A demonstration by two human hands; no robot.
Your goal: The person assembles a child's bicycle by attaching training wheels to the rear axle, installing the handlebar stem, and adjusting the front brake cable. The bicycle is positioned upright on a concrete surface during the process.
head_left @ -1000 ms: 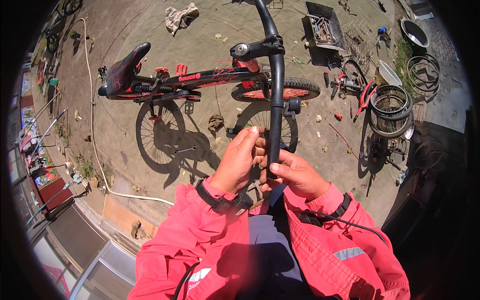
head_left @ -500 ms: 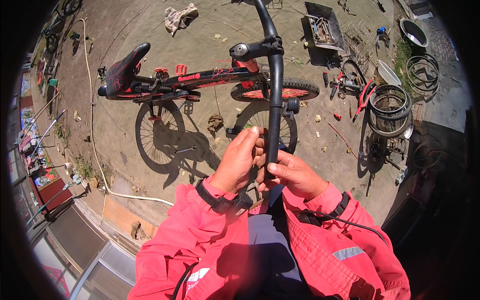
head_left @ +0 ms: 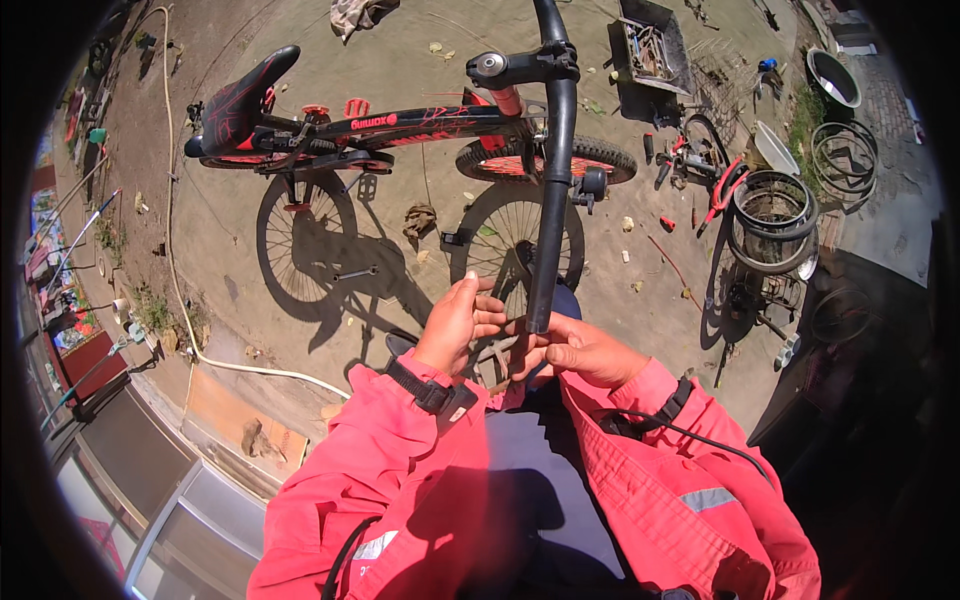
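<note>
A black and red bicycle [head_left: 400, 122] stands in front of me, its saddle [head_left: 240, 105] to the left. Its black handlebar [head_left: 556, 160] runs toward me and ends just above my fingers. My left hand [head_left: 455, 325] is left of the bar end, fingers loosely spread and holding nothing visible. On the other side, my right hand [head_left: 590, 352] is open, palm partly up, with its fingers reaching under the bar end. Shadow darkens those fingertips, and whether they touch the bar cannot be told. A small black round fitting [head_left: 593, 183] sits on the handlebar.
A metal tool box [head_left: 655, 50] lies at the far right. Nearer are red-handled cutters [head_left: 722, 195] and a stack of wheel rims and tyres [head_left: 775, 220]. A spanner [head_left: 357, 272] lies in the bicycle's shadow. A pale hose [head_left: 172, 200] curves along the left.
Both hands have come off the handlebar end and moved slightly down and apart, fingers loosening. The bicycle sits a little differently in view, and the bar end is now uncovered.
</note>
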